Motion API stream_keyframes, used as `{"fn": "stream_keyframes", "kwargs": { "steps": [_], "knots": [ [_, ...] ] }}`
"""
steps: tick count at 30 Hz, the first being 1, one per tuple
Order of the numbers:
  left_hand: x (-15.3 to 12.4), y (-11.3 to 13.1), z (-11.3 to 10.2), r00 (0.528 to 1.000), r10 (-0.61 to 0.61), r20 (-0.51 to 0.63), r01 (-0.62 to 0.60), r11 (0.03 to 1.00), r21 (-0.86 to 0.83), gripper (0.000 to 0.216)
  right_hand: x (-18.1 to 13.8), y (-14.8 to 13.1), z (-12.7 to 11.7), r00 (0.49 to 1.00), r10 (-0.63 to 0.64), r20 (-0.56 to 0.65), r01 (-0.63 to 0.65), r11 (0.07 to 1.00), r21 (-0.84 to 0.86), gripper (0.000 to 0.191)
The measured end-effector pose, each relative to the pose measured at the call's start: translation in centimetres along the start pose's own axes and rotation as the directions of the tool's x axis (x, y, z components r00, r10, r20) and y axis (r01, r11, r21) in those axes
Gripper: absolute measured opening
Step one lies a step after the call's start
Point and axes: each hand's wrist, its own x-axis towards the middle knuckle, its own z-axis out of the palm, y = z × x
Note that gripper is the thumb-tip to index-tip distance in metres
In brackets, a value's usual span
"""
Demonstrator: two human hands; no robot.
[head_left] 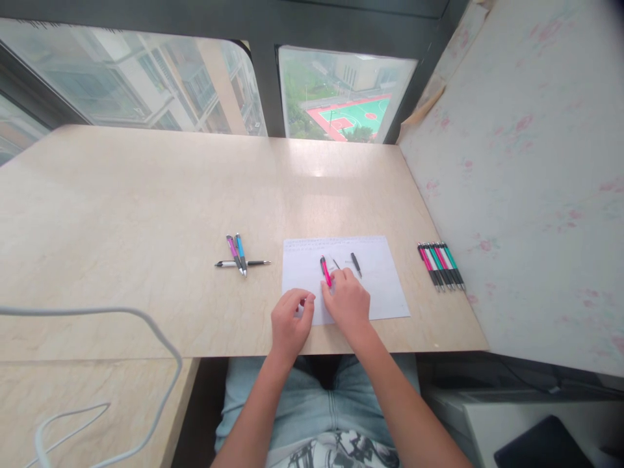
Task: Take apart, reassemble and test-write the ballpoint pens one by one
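A sheet of white paper with rows of writing along its top lies in front of me. On it is a pink pen barrel with a dark clip end. My right hand has thumb and fingertips around the barrel's lower end. Just above those fingertips is a thin refill, partly hidden. A separate black pen grip lies to the right. My left hand rests at the sheet's lower left edge, fingers curled to the thumb; a tiny dark bit shows there, too small to name.
At left, a purple pen and a blue pen lie across a black-and-white pen. Several pens are lined up by the right wall. A white cable loops at the lower left.
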Motion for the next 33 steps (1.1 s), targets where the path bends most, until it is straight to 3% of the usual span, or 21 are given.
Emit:
{"fn": "stream_keyframes", "kwargs": {
  "steps": [3,5,9,14,16,20,23,28,33],
  "knots": [
    [0.2,0.4,-0.5,0.993,-0.108,-0.042,0.102,0.986,-0.131,0.020,0.0,0.2,-0.6,1.000,-0.007,-0.015,0.008,0.998,0.068,0.007],
    [0.4,0.8,-0.7,0.977,-0.211,0.013,0.206,0.935,-0.289,0.022,-0.3,0.4,-1.4,0.997,-0.052,-0.057,0.064,0.972,0.225,0.004],
    [0.9,1.5,-0.1,0.913,-0.350,0.211,0.403,0.688,-0.603,0.026,-1.5,0.5,-3.2,0.979,-0.146,-0.143,0.200,0.827,0.525,0.008],
    [1.4,1.7,1.6,0.860,-0.462,0.216,0.441,0.462,-0.769,0.025,-2.1,1.0,-4.2,0.966,-0.216,-0.140,0.257,0.783,0.566,0.011],
    [1.9,1.7,1.8,0.836,-0.493,0.240,0.432,0.324,-0.842,0.022,-1.6,1.7,-4.3,0.963,-0.248,-0.102,0.260,0.770,0.583,0.013],
    [3.0,1.4,1.3,0.828,-0.437,0.352,0.378,-0.030,-0.925,0.018,0.5,2.9,-3.9,0.967,-0.250,-0.044,0.246,0.882,0.401,0.017],
    [3.3,0.8,1.1,0.818,-0.409,0.403,0.373,-0.156,-0.915,0.016,2.3,2.9,-3.4,0.966,-0.244,0.085,0.230,0.962,0.148,0.022],
    [2.9,0.1,1.4,0.803,-0.379,0.460,0.419,-0.189,-0.888,0.017,4.0,1.6,-2.8,0.959,-0.201,0.200,0.223,0.970,-0.094,0.027],
    [2.7,0.3,1.4,0.815,-0.349,0.462,0.425,-0.181,-0.887,0.018,4.4,1.1,-2.2,0.958,-0.189,0.215,0.225,0.961,-0.162,0.022]
  ]
}}
